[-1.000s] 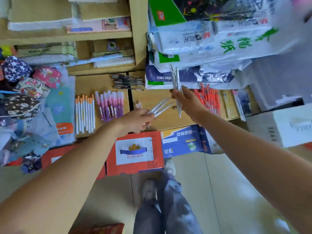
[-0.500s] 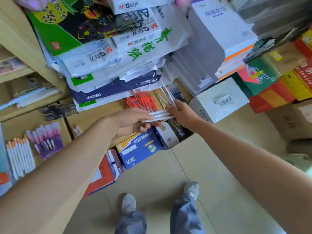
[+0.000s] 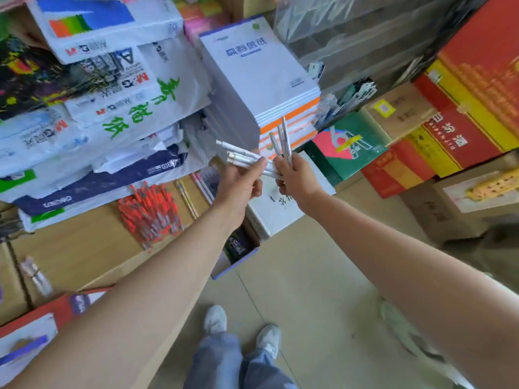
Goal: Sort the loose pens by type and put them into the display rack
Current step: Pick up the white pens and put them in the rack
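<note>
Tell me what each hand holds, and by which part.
The left hand grips a bunch of white pens by their barrels, free ends pointing up-left. The right hand holds three upright pens by their lower ends.

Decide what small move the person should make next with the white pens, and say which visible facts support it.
Probably slide the upright pens into the other hand's bundle. The left hand grips a bundle of white pens lying sideways, the right hand pinches about three upright ones, and the hands nearly touch. Both sets look alike, so they likely belong together.
</note>
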### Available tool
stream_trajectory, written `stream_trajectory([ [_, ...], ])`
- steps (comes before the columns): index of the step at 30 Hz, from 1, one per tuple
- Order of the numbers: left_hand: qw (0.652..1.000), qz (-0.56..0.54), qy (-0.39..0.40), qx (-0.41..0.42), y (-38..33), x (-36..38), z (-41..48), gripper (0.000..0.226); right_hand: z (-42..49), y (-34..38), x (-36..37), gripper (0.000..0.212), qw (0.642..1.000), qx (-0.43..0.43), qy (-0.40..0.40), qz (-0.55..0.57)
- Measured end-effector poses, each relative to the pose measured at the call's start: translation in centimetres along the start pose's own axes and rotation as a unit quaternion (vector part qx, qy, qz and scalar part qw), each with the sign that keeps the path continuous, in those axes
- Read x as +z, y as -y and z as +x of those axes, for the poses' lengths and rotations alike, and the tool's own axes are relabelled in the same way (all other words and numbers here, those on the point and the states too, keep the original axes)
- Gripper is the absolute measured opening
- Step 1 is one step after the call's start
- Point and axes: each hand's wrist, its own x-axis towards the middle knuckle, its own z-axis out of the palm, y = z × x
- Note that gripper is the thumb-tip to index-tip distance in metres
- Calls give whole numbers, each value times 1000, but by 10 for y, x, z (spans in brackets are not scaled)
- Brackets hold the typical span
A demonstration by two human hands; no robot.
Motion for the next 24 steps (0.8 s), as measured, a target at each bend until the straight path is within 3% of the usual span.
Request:
stream_trajectory([
  [4, 990, 61, -124, 26, -15, 54, 39, 16, 28, 17, -32, 21, 997, 4, 38, 61],
  [6, 985, 75, -149, 38, -27, 77, 64, 27, 45, 30, -48, 19, 995, 9, 51, 84],
  [12, 986, 52, -144, 60, -76, 128, 137, 30, 106, 74, -105, 20, 996, 53, 22, 65],
  [19, 989, 113, -78, 63, -121, 185, 209, 21, 195, 105, -188, 21, 998, 18, -32, 55],
  [24, 983, 133, -95, 84, -121, 242, 260, 24, 262, 116, -244, 27, 995, 10, -16, 101],
])
